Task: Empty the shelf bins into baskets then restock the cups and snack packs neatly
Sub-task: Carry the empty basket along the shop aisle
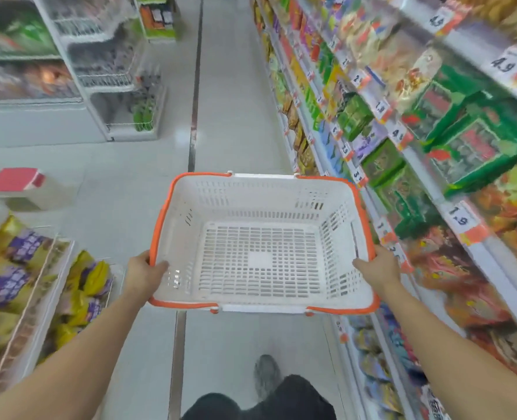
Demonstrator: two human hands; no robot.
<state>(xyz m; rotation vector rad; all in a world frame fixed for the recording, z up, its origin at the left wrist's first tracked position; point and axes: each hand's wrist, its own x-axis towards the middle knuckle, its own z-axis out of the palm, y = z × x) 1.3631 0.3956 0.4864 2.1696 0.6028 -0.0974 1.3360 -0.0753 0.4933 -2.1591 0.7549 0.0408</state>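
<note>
Both hands gripped the basket [261,253] by its side rims, left hand [144,272] and right hand [380,269] curled over the orange edge. It held nothing (handles folded down), level above the aisle floor [236,122], long axis crosswise.

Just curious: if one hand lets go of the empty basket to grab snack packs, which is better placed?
Probably the right hand: the stocked shelf runs beside it. Both hands grip the basket.

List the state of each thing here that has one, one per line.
basket: empty, held off the floor, level, handles folded down
left hand: grips the basket's left rim
right hand: grips the basket's right rim
right shelves: stocked with packs
red-lidded box: closed, on floor
</note>
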